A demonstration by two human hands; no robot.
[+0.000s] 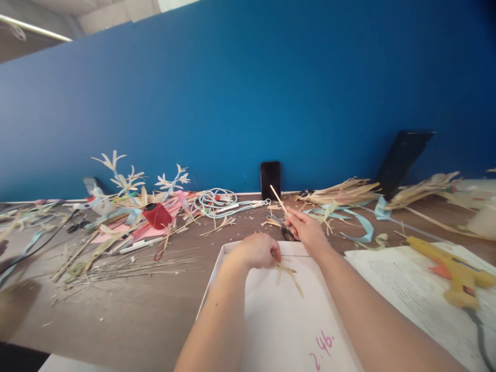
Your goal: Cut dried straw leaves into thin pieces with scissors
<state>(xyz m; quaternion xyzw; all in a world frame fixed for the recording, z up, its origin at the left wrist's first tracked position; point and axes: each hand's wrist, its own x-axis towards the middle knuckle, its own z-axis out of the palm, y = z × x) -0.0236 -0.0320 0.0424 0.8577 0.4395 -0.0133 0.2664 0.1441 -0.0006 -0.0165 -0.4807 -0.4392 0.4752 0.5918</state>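
My left hand is bent at the wrist over the far end of a shallow white box lid. Its fingers pinch a small bunch of pale straw strips, which fan out below the fingertips. Beside it, my right hand grips a thin pale straw strip that points up and to the left. Scissors with dark handles lie on the table just behind, partly covered by my right hand.
A yellow glue gun rests on printed paper at right. Straw bundles and light blue ribbon lie behind. Straw flowers, a red spool and thin wires are left. A phone leans on the blue partition.
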